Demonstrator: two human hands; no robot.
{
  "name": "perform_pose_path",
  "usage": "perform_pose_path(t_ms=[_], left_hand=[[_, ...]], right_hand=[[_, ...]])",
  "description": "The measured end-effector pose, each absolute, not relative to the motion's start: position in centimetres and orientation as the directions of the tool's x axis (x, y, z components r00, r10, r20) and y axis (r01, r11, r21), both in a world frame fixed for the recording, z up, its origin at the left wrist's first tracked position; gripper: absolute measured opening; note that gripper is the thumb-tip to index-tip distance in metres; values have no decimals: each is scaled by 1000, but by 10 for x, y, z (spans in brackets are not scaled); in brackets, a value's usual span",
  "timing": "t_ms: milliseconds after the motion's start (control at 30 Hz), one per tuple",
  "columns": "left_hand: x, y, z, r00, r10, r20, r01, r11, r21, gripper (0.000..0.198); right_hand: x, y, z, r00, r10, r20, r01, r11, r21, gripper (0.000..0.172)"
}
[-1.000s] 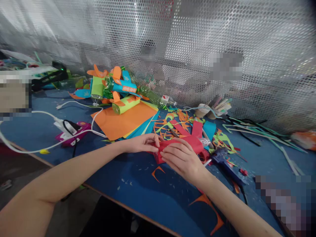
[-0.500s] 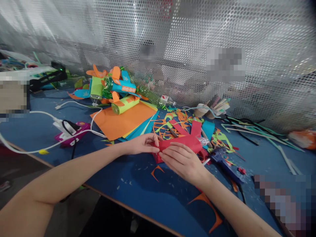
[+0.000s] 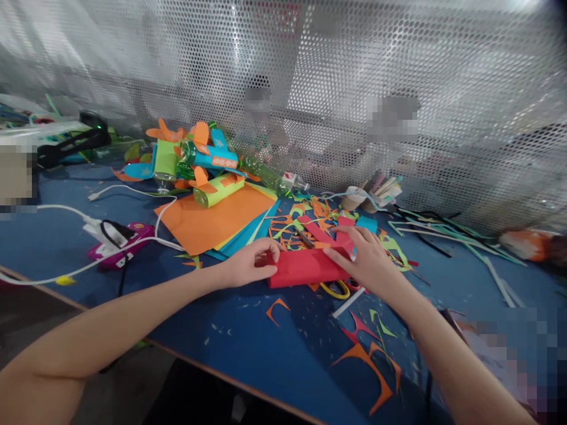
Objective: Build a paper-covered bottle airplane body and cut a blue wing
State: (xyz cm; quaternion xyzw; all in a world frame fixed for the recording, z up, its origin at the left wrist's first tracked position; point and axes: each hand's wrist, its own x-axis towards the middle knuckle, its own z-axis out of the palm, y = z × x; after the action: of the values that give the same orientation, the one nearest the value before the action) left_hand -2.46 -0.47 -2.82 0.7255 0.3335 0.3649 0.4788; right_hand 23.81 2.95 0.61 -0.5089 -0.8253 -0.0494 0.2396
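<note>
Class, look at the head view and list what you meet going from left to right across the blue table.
Pink plastic gadget with a white cable → left hand gripping one end of the folded red paper → right hand laid flat on its other end → blurry orange lump at the far right.

A folded paper (image 3: 305, 267) lies on the desk (image 3: 283, 348) between the left hand (image 3: 245, 267) and right hand (image 3: 370, 261); stacked sheets (image 3: 212, 223) lie behind, leftward.

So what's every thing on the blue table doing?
Red paper wrap: lying flat, held at both ends.
Left hand: gripping its left end.
Right hand: open, pressing its right end.
Orange paper sheet: lying flat.
Paper-covered bottle planes: piled together.
Green plastic bottle: on its side.
</note>
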Motion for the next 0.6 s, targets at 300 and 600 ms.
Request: perform_pose_path(t_ms=[300,600], left_hand=[[-24,-9,-25,542,789,290,311,-509,802,8],[-24,-4,-33,486,840,241,287,-413,864,8]], right_hand=[[273,39,22,-485,869,-100,835,426,-349,54],[287,54,9,-513,858,-4,741,441,-506,48]])
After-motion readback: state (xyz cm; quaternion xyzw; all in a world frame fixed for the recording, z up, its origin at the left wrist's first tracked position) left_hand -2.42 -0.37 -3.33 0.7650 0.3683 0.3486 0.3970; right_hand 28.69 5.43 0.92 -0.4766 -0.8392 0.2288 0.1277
